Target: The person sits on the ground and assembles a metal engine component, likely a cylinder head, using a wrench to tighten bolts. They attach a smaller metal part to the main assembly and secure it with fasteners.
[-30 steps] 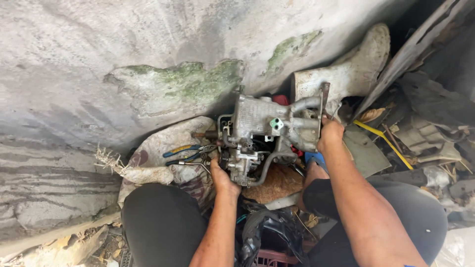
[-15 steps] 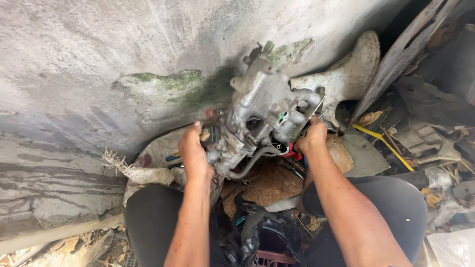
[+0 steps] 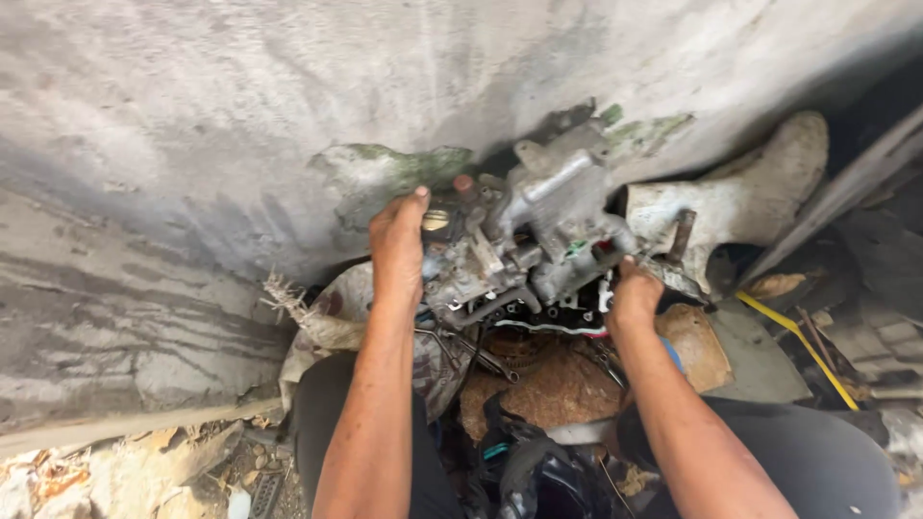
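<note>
A grey, dirty metal engine part (image 3: 538,231) with pipes and hoses is held up above the ground in front of a concrete wall. My left hand (image 3: 399,250) grips its left side, fingers pointing up along the casing. My right hand (image 3: 635,293) holds its lower right edge. The part is tilted, its top leaning toward the wall. Under it lie tools (image 3: 471,351) on a stained cloth (image 3: 336,308) and a rusty brown piece (image 3: 558,384).
A rough concrete wall (image 3: 288,115) with a green patch fills the upper view. A dirty white rubber boot (image 3: 740,207) lies at the right. A yellow strip (image 3: 798,336) and scrap sit at far right. My dark-trousered knees (image 3: 327,423) frame the work area.
The engine part has been lifted and tipped toward the wall. My left hand went from under its lower left corner up onto its left side; my right hand shifted lower on the right.
</note>
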